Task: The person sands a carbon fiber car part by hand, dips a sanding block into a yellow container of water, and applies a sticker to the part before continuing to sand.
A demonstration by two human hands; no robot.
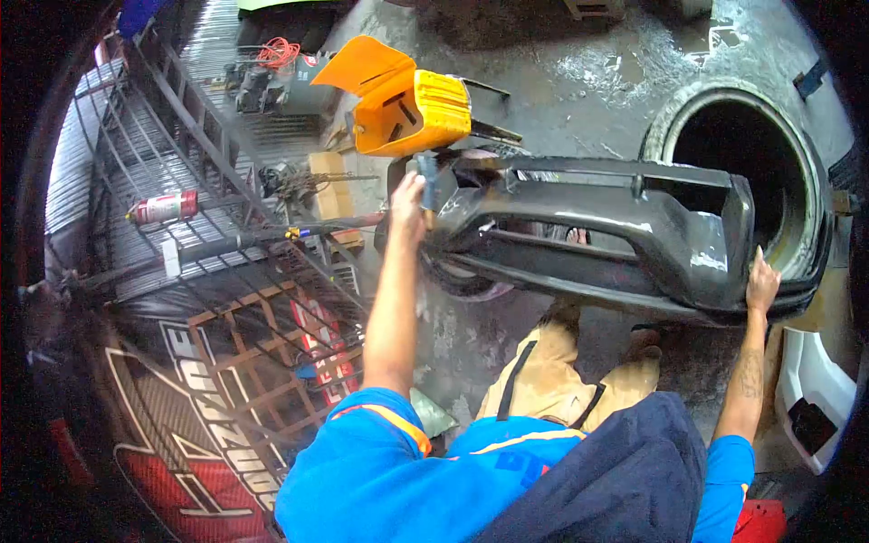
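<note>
A black car bumper (579, 222) lies across in front of me, with whitish patches at its right part. My left hand (407, 204) is closed on a flat grey-blue block (427, 184) at the bumper's left end; its exact kind cannot be made out. At the opposite end my right hand (763, 282) grips the bumper's edge, fingers curled and thumb pointing up. A large tyre (674, 118) stands under and behind the right part of the bumper.
Beyond the left end is an open yellow bin (439, 113). A metal rack (217, 149) with a fire extinguisher (167, 207) runs along the left. A white bumper piece (806, 380) lies at the right, and an orange cable (278, 52) is at the back.
</note>
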